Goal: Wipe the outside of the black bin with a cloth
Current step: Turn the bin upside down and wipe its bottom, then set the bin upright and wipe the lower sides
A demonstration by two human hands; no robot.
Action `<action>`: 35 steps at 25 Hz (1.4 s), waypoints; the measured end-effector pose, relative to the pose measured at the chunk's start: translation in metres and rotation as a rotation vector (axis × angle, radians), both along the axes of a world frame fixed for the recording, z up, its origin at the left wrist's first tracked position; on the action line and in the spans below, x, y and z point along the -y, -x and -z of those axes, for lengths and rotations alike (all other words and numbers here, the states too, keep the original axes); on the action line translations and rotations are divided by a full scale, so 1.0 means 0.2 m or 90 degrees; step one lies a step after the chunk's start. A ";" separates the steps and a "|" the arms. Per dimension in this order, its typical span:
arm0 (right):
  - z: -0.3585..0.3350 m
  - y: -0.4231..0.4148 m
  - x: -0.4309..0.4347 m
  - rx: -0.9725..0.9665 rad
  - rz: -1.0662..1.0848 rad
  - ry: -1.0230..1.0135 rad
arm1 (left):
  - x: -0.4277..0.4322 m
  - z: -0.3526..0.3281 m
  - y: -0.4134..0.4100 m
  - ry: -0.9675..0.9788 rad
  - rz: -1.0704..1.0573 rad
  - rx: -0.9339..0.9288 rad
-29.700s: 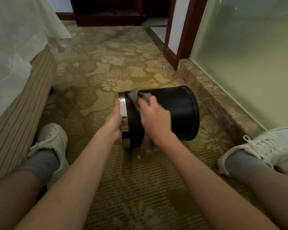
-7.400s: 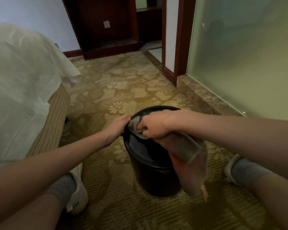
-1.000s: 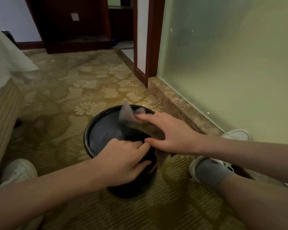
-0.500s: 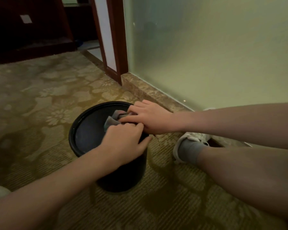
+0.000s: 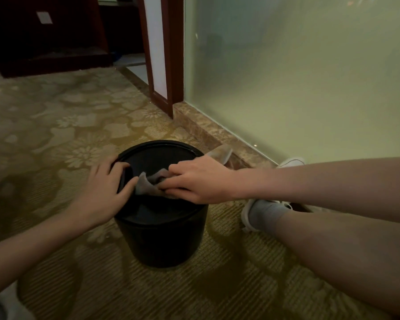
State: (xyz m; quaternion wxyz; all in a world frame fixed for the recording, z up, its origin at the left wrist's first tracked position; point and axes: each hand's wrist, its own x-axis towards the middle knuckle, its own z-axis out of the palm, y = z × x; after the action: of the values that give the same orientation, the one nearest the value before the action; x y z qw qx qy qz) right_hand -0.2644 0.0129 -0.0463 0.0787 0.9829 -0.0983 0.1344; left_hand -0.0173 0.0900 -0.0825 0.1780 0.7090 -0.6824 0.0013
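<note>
The black bin (image 5: 162,239) stands on the patterned carpet between my legs, with a flat black face turned up. A grey cloth (image 5: 150,181) lies bunched on that upper face, and one corner sticks out past the far rim. My right hand (image 5: 199,179) presses down on the cloth with its fingers pinched into the fabric. My left hand (image 5: 104,190) grips the bin's left rim, fingers curled over the top edge and thumb reaching toward the cloth.
A marble sill (image 5: 208,132) and a frosted glass wall (image 5: 298,77) run close along the right of the bin. A dark red door frame (image 5: 171,54) stands behind it. My right foot in a white shoe (image 5: 263,211) rests beside the bin. Carpet (image 5: 56,125) spreads to the left.
My left hand has slid from beside the right hand to the bin's left rim. My right hand and the cloth have shifted toward the middle of the top face.
</note>
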 end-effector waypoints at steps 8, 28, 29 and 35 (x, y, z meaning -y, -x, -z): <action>-0.04 -0.01 -0.06 -0.032 0.098 0.012 | -0.06 0.04 0.01 0.032 0.070 -0.033; 0.00 0.33 0.51 0.024 0.656 -0.805 | -0.10 -0.20 0.38 0.101 0.328 0.267; 0.04 0.30 0.47 -0.007 0.655 -0.841 | -0.08 -0.25 0.34 0.106 0.285 0.252; 0.35 0.05 0.25 -0.053 0.642 -1.112 | 0.16 -0.43 0.01 0.023 -0.004 -0.153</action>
State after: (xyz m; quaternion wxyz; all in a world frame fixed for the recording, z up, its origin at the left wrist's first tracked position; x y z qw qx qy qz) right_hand -0.2746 -0.0378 -0.1172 -0.6175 0.5442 -0.5638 -0.0681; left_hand -0.0202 0.0583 0.0026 0.2713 0.7028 -0.6537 -0.0711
